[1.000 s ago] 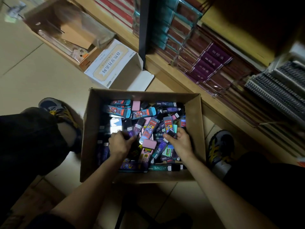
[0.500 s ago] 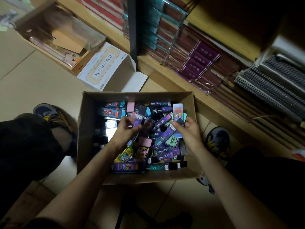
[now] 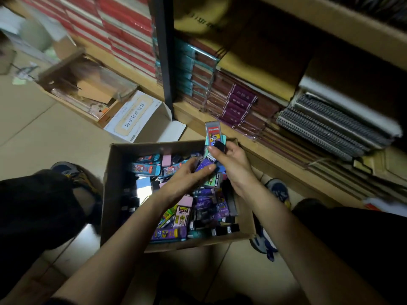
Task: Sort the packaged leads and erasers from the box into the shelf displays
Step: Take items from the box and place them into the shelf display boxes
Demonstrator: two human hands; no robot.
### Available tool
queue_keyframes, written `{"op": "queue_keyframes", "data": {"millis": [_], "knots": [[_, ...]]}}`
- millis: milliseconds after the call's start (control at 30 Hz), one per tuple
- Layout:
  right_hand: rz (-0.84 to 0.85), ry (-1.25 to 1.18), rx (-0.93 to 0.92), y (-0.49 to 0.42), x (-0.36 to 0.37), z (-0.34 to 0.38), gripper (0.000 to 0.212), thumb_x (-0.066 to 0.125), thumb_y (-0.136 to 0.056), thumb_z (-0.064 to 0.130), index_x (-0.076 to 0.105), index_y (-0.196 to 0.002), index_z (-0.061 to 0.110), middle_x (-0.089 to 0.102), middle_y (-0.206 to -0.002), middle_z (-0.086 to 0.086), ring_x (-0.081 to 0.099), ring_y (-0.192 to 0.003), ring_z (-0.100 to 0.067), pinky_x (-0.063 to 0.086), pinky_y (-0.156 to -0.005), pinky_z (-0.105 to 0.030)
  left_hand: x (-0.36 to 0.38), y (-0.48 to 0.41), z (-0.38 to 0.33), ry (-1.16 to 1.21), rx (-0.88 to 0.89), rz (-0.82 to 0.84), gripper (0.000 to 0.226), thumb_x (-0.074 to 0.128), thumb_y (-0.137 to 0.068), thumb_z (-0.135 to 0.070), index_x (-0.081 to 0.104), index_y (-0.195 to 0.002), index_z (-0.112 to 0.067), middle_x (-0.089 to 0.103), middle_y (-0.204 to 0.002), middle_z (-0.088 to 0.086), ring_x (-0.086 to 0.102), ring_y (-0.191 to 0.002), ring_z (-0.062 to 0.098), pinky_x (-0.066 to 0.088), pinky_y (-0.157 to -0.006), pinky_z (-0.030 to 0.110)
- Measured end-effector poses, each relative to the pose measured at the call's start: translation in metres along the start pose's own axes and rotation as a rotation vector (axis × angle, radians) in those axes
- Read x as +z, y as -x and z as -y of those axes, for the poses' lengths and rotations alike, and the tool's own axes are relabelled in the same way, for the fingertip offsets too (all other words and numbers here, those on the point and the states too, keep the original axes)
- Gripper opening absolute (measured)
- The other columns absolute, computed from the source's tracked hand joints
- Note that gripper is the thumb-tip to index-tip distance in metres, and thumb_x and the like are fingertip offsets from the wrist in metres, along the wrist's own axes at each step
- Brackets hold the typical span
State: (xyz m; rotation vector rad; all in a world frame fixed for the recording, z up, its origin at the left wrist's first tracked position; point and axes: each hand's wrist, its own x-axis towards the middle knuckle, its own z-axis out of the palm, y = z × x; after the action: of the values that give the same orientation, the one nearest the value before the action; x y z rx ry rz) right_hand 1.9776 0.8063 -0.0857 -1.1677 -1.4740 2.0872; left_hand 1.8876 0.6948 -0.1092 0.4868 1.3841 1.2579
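Barely started, I'd say: the right hand [image 3: 233, 166] clasps a few packs [image 3: 212, 133] upright, the left hand [image 3: 185, 179] pinches a purple pack [image 3: 203, 166] just beside them, and below both the box [image 3: 116, 172] lies heaped with more, nothing visibly shelved yet.

Beige tiled floor [image 3: 44, 128]; wooden shelf [image 3: 286, 166] stacked with notebooks [image 3: 330, 124]; dim.

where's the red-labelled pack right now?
Head view, right of centre: the red-labelled pack stands upright in the right hand, above the cardboard box's far right corner, near the shelf edge.
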Motion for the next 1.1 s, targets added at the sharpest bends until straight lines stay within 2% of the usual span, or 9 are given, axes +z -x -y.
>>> {"op": "queue_keyframes", "data": {"millis": [133, 233, 333, 433, 567, 733, 800, 933, 1100], "knots": [[0.04, -0.083, -0.065, 0.02, 0.001, 0.023, 0.03, 0.062, -0.088, 0.019, 0.057, -0.116, 0.01, 0.068, -0.107, -0.012, 0.068, -0.094, -0.024, 0.056, -0.078, -0.036, 0.014, 0.013, -0.028, 0.028, 0.12, -0.025, 0.031, 0.067, -0.083, -0.031, 0.06, -0.108, -0.014, 0.071, -0.085, -0.007, 0.066, -0.075, 0.005, 0.049, -0.061, 0.016], [0.154, -0.161, -0.149, 0.033, 0.0, 0.043, 0.025, 0.058, -0.088, 0.003, 0.059, -0.113, 0.01, 0.07, -0.099, -0.007, 0.067, -0.09, -0.018, 0.055, -0.076, -0.027, 0.021, 0.025, -0.051, 0.056, 0.199, -0.064, 0.018, 0.064, -0.087, -0.023, 0.059, -0.1, -0.011, 0.066, -0.067, -0.012, 0.059, -0.055, -0.002, 0.043, -0.048, 0.01], [0.218, -0.157, -0.193, 0.045, -0.001, 0.068, 0.026, 0.056, -0.087, -0.004, 0.061, -0.107, 0.012, 0.071, -0.094, -0.005, 0.066, -0.089, -0.016, 0.053, -0.079, -0.025, 0.026, 0.038, -0.076, 0.093, 0.297, -0.081, 0.021, 0.066, -0.083, -0.022, 0.061, -0.1, -0.01, 0.068, -0.072, -0.007, 0.061, -0.061, 0.004, 0.045, -0.05, 0.015], [0.179, -0.173, -0.213, 0.058, -0.002, 0.095, 0.033, 0.057, -0.087, -0.002, 0.055, -0.119, 0.004, 0.069, -0.104, -0.009, 0.068, -0.088, -0.01, 0.053, -0.072, -0.019, 0.028, 0.051, -0.101, 0.045, 0.361, -0.029, 0.021, 0.069, -0.078, -0.022, 0.061, -0.096, -0.015, 0.067, -0.071, -0.005, 0.059, -0.056, 0.007, 0.041, -0.046, 0.018], [0.084, -0.12, -0.26, 0.076, 0.002, 0.126, 0.028, 0.051, -0.092, 0.002, 0.054, -0.12, 0.003, 0.063, -0.119, -0.016, 0.062, -0.104, -0.021, 0.047, -0.094, -0.039, 0.031, 0.061, -0.132, -0.072, 0.444, -0.047, 0.025, 0.066, -0.083, -0.002, 0.055, -0.104, -0.006, 0.071, -0.07, -0.012, 0.063, -0.058, -0.004, 0.046, -0.051, 0.007], [0.026, 0.068, -0.434, 0.093, 0.004, 0.169, 0.012, 0.052, -0.095, 0.011, 0.061, -0.096, 0.019, 0.071, -0.091, -0.001, 0.069, -0.074, -0.006, 0.056, -0.07, -0.023, 0.034, 0.068, -0.168, -0.188, 0.541, -0.158, 0.021, 0.068, -0.083, -0.004, 0.057, -0.099, -0.011, 0.07, -0.083, -0.005, 0.066, -0.068, -0.001, 0.047, -0.056, 0.009], [-0.016, 0.167, -0.504, 0.093, 0.002, 0.186, 0.011, 0.054, -0.094, 0.015, 0.06, -0.093, 0.024, 0.071, -0.089, 0.001, 0.068, -0.072, -0.003, 0.054, -0.063, -0.016, 0.033, 0.069, -0.183, -0.203, 0.559, -0.174, 0.022, 0.069, -0.082, -0.008, 0.057, -0.099, -0.012, 0.07, -0.08, -0.005, 0.066, -0.064, 0.0, 0.044, -0.049, 0.009], [-0.013, 0.196, -0.563, 0.091, -0.006, 0.223, 0.011, 0.053, -0.094, 0.01, 0.058, -0.097, 0.02, 0.07, -0.096, -0.006, 0.07, -0.08, -0.013, 0.056, -0.067, -0.025, 0.028, 0.071, -0.212, -0.222, 0.569, -0.152, 0.024, 0.071, -0.079, -0.015, 0.058, -0.099, -0.015, 0.07, -0.074, -0.009, 0.065, -0.059, 0.0, 0.043, -0.043, 0.011], [-0.068, 0.281, -0.671, 0.085, -0.02, 0.264, 0.014, 0.052, -0.095, 0.009, 0.059, -0.106, 0.012, 0.065, -0.09, -0.008, 0.064, -0.059, -0.006, 0.048, -0.048, -0.018, 0.014, 0.068, -0.246, -0.175, 0.603, -0.214, 0.037, 0.069, -0.079, -0.012, 0.055, -0.113, -0.011, 0.071, -0.096, 0.001, 0.069, -0.073, 0.004, 0.049, -0.052, 0.013]]}}
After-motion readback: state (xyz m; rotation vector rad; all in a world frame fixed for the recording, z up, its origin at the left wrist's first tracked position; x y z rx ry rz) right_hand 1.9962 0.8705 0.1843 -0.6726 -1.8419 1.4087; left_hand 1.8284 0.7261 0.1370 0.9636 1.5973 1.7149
